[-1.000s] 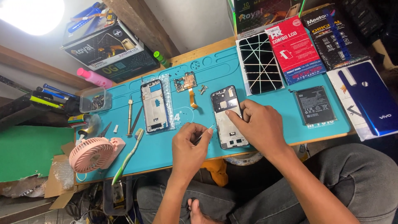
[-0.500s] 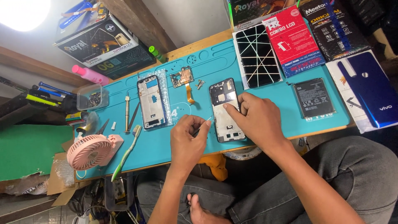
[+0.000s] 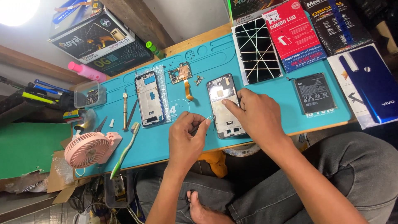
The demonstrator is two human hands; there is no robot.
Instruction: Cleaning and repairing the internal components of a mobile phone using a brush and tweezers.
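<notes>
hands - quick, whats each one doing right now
Left hand: closed, pinching a thin pointed tool whose tip is at the phone frame.
Right hand: holds nothing, fingers pressing down on the phone frame.

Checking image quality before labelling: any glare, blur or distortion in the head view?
Head view: a lamp blows out the top-left corner; the table edge bows from wide-angle distortion; the hands, left and right, and the phone frame look sharp.

Teal work mat (image 3: 265, 89) on wooden bench, phone frames (image 3: 224, 105), battery (image 3: 314, 93), fan (image 3: 89, 149)
</notes>
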